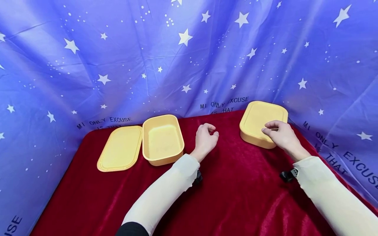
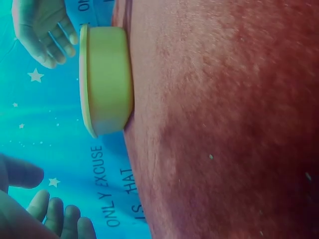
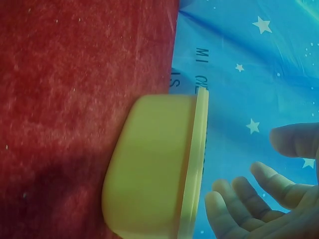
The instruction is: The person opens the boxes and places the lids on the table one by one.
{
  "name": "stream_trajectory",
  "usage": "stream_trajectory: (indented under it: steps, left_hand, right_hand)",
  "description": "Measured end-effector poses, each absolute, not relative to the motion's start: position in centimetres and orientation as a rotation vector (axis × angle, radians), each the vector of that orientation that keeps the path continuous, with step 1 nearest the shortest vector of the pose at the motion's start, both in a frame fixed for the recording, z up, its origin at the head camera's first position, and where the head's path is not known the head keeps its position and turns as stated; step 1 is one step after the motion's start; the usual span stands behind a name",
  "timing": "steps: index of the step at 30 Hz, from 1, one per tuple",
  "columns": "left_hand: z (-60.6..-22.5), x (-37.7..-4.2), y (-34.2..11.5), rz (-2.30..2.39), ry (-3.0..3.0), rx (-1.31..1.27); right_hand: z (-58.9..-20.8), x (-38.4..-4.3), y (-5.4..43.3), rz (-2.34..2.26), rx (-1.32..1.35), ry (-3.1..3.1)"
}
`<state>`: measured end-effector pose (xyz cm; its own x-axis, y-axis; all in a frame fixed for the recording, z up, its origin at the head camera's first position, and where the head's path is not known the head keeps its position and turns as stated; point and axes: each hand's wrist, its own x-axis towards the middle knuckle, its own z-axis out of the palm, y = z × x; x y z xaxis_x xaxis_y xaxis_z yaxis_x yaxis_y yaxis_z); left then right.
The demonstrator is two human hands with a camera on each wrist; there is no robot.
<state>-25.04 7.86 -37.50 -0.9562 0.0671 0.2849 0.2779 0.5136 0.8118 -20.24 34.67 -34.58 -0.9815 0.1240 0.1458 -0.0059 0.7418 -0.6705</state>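
Note:
A yellow lidded food container (image 1: 260,119) stands at the far right of the red cloth. Over its right front edge is my right hand (image 1: 282,132), its fingers loosely bent and holding nothing. In the right wrist view, a gap shows between the fingertips (image 3: 215,204) and the lid (image 3: 195,164). My left hand (image 1: 205,139) hovers over the cloth with relaxed fingers and nothing in them. It is nearest to a second yellow container (image 1: 162,161), which is uncovered and has nothing inside. Flat on the cloth at that container's left side lies a yellow lid (image 1: 121,149).
A red velvet cloth (image 1: 236,196) covers the table. Behind and beside the table hangs a blue curtain (image 1: 133,49) printed with white stars and black lettering. The lidded container stands close to the table's back right edge.

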Motion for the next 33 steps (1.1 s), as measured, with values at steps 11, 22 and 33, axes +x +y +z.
stream_trajectory:
  steps: [11,22,33]
  left_hand:
    - [-37.3,-25.5,10.0,-1.436,-2.609,-0.340]
    - [-37.0,-26.5,11.1,-1.510,-2.727,-0.391]
    - [-37.4,-27.7,11.8,-1.471,-2.810,-0.431]
  right_hand:
    - [-34.6,-20.0,36.0,1.030,-0.125,-2.752]
    - [-34.6,-19.8,36.9,1.005,-0.154,-2.750]
    - [-34.9,-19.6,38.1,1.024,-0.233,-2.754]
